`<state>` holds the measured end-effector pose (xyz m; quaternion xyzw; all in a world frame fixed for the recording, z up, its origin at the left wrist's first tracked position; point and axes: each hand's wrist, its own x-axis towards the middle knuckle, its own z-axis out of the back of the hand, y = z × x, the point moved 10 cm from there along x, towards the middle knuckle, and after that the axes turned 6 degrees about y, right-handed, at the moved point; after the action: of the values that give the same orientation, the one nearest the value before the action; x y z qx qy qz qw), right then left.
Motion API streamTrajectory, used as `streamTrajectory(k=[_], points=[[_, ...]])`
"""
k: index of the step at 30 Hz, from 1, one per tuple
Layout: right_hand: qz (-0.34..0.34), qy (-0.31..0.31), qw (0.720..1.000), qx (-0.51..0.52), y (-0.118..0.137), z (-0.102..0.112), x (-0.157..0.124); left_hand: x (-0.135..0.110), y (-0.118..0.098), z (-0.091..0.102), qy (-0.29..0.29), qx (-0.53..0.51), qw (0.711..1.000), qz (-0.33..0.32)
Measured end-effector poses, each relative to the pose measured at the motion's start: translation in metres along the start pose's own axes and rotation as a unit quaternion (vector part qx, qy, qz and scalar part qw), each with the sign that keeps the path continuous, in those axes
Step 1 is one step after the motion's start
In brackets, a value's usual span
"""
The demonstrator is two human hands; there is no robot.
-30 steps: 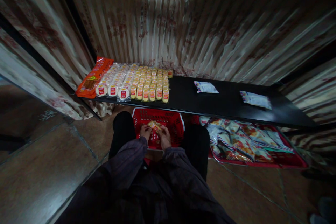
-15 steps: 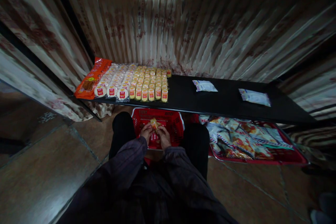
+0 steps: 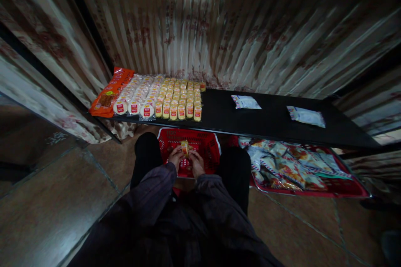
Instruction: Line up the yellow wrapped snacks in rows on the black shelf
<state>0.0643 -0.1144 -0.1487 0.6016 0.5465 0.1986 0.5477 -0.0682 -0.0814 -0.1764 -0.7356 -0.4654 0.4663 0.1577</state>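
Observation:
Between my two hands is a small yellow wrapped snack cake (image 3: 184, 147), held over a red plastic basket (image 3: 212, 144) that stands between my knees. My left hand (image 3: 176, 157) grips the cake from its left side, fingers closed. From the right and below, the fingers of my right hand (image 3: 196, 163) pinch it too. A few small items lie in the basket, too dim to name. On the black shelf (image 3: 219, 110) above, yellow wrapped cakes (image 3: 181, 99) like this one stand in several rows, beside rows of round white wrapped cakes (image 3: 134, 107).
An orange snack bag (image 3: 106, 99) lies at the shelf's left end. Two white packets (image 3: 247, 102) rest further right. Under the shelf, a second red basket (image 3: 338, 190) is full of snack bags (image 3: 291, 167). A pleated curtain (image 3: 200, 29) hangs behind.
The cake has turned more upright in my fingers, its label facing up more. Both hands stay over the basket. The view has shifted very slightly.

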Motion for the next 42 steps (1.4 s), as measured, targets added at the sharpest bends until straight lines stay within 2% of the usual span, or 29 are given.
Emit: streamTrajectory(k=[10, 19, 23, 28, 42], points=[[0.0, 0.034, 0.997, -0.074, -0.002, -0.005, -0.001, -0.001, 0.002, 0.011, -0.071, 0.038, 0.996, 0.025], [-0.009, 0.026, 0.999, -0.044, 0.001, -0.005, -0.002, -0.013, -0.01, -0.003, -0.008, 0.041, 0.999, 0.025], [-0.021, 0.012, 1.0, -0.015, 0.001, -0.005, -0.002, -0.012, 0.0, 0.005, -0.046, 0.02, 0.997, 0.066], [-0.045, 0.049, 0.998, -0.018, 0.005, -0.017, -0.007, -0.007, 0.011, 0.016, -0.097, -0.026, 0.991, 0.09], [-0.052, 0.088, 0.994, 0.027, 0.0, -0.026, -0.007, -0.017, 0.016, 0.005, -0.078, -0.064, 0.984, 0.148]])
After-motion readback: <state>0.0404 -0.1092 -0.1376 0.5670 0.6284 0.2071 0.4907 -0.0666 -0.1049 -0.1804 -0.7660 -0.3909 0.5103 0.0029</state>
